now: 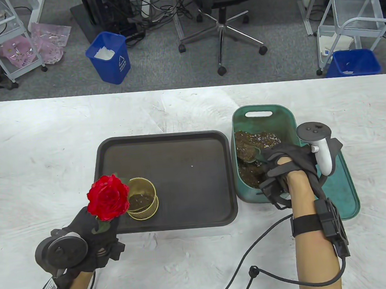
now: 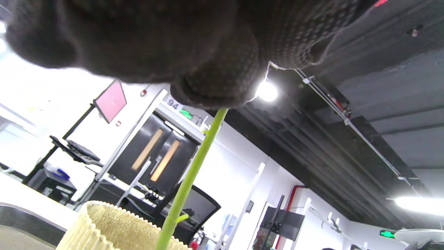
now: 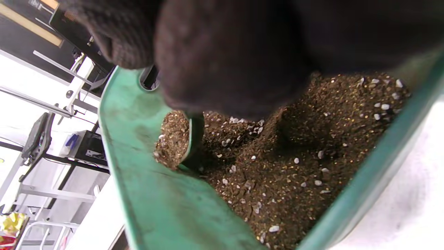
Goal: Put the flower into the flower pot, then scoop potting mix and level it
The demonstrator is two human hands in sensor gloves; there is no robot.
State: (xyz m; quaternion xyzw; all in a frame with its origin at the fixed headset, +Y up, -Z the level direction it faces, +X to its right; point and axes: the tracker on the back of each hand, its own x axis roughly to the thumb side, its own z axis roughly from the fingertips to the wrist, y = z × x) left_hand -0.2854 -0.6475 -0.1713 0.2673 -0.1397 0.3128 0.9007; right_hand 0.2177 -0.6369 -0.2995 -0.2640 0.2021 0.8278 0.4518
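Note:
A red rose point(image 1: 108, 198) stands upright with my left hand point(image 1: 98, 230) gripping its green stem point(image 2: 189, 177) just below the bloom. The stem's lower end runs down toward the gold ribbed flower pot point(image 1: 142, 199) on the front left of the dark tray point(image 1: 181, 172). The pot point(image 2: 104, 227) holds a little dark mix. My right hand point(image 1: 282, 171) is inside the green tub point(image 1: 264, 112) and holds a green scoop point(image 3: 193, 139), whose bowl point(image 1: 251, 154) is loaded with potting mix point(image 3: 295, 152).
The tub's green lid point(image 1: 345, 189) lies under my right forearm on the white table point(image 1: 46, 146). A black cable point(image 1: 254, 246) trails across the table near the front edge. Beyond the table stand blue bins, an office chair and carts.

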